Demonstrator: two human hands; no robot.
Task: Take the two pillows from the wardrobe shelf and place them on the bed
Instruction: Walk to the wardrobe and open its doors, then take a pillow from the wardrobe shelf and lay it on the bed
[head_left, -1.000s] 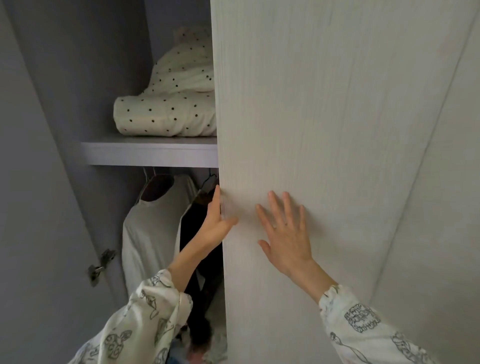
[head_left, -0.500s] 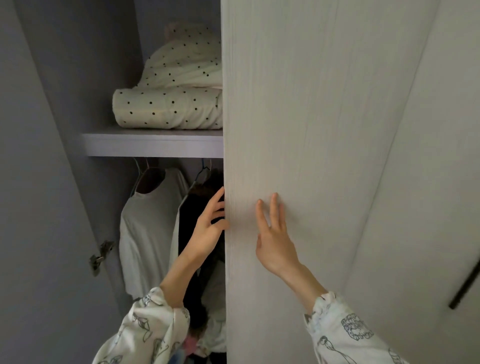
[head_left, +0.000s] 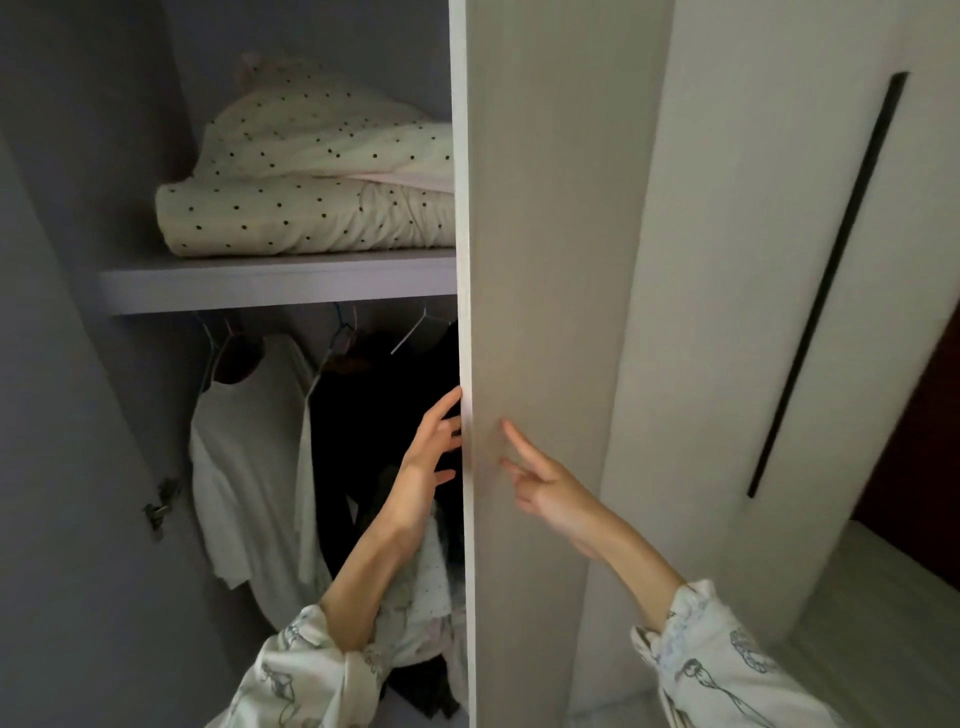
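Note:
Two cream pillows with black dots lie stacked on the grey wardrobe shelf. The lower pillow lies flat, and the upper pillow slumps on top of it. Their right ends are hidden behind the pale wardrobe door, which stands partly open. My left hand is at the door's left edge with straight fingers, well below the shelf. My right hand has its fingertips on the door's front face, fingers extended. Neither hand holds anything.
Below the shelf hang a white top and dark clothes on hangers. A hinge sits on the left wardrobe wall. Right of the door stands another pale panel with a long black slot handle. The bed is out of view.
The door has swung further right, showing more of the pillows and shelf. My right hand went from a flat palm to fingertip contact. The view shifted right.

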